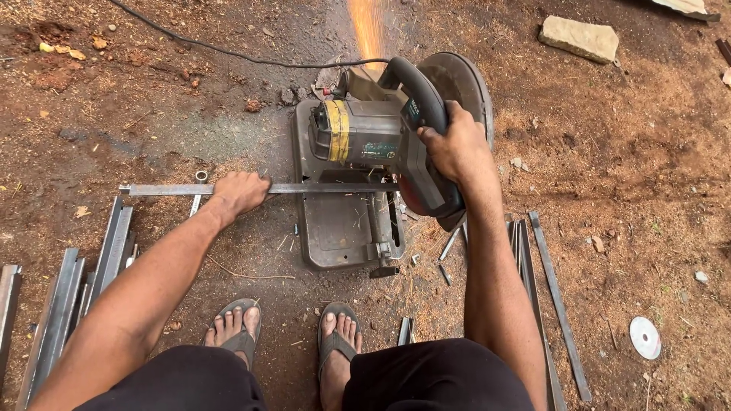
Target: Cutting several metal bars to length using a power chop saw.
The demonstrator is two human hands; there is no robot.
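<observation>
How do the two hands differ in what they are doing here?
The left hand lies palm-down, pressing a flat metal bar near the ground; the right hand wraps around the chop saw's handle, higher up. Left arm reaches left, right arm forward. Both are bare and gripping.

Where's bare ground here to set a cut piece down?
Bare dirt lies right of the chop saw, between the stone and the loose disc, and upper left beyond the cable. Crowded: steel bars at left, strips by the right arm, offcuts at the saw base.
</observation>
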